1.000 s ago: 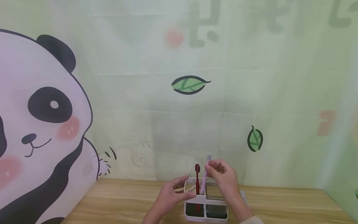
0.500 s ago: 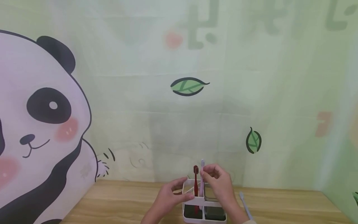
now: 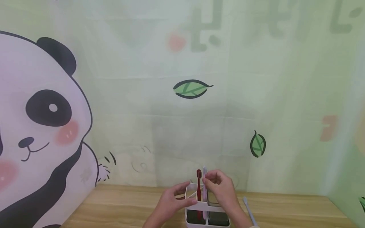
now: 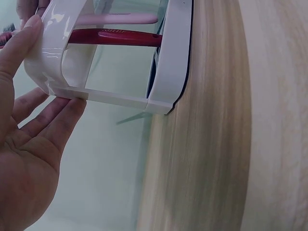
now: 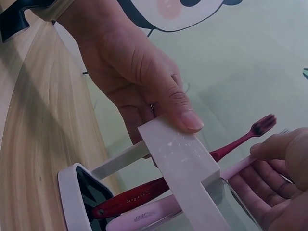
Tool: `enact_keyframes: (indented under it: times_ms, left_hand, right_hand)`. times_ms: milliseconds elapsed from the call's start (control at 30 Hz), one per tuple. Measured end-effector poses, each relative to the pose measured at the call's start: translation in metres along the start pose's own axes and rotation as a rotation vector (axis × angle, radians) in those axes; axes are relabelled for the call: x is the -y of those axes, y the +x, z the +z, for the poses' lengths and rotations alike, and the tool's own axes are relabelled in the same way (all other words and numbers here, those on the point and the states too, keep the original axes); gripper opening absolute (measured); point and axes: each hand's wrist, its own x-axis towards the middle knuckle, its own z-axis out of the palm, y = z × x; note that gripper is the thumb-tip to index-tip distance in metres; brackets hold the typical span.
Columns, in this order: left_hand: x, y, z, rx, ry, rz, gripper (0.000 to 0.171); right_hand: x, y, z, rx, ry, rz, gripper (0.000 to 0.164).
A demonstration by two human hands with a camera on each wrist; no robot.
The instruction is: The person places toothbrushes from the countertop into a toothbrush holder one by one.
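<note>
A white toothbrush holder (image 3: 196, 206) with a dark base stands on the table. My left hand (image 3: 170, 200) grips its upper frame from the left, thumb on the front band and fingers behind. Upright in the holder is a red toothbrush (image 3: 199, 190), bristle head on top. Right beside it a pale pink toothbrush (image 3: 204, 193) stands in the same compartment; my right hand (image 3: 223, 189) pinches it near its head between thumb and fingers. In the right wrist view, the lower end of the pink handle (image 5: 144, 215) lies beside the red one, down by the base.
On the wooden table (image 3: 291, 210), a blue-grey toothbrush (image 3: 248, 209) lies to the right of my right forearm. A clear container (image 3: 212, 199) sits in the holder's right compartment. Behind the table hangs a green backdrop (image 3: 128, 104) with a panda print.
My right hand has lowered the pink toothbrush and moved it left, from tilted to upright beside the red one. The left hand keeps its grip on the holder.
</note>
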Motion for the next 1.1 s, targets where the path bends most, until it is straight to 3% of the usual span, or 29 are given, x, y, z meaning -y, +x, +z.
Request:
enact_keyframes:
  times_ms: [1100]
  left_hand:
    - [-0.0015, -0.0001, 0.0012, -0.007, 0.022, 0.005, 0.066]
  right_hand:
    - [-0.0012, 0.0016, -0.0032, 0.059, 0.071, 0.061, 0.020]
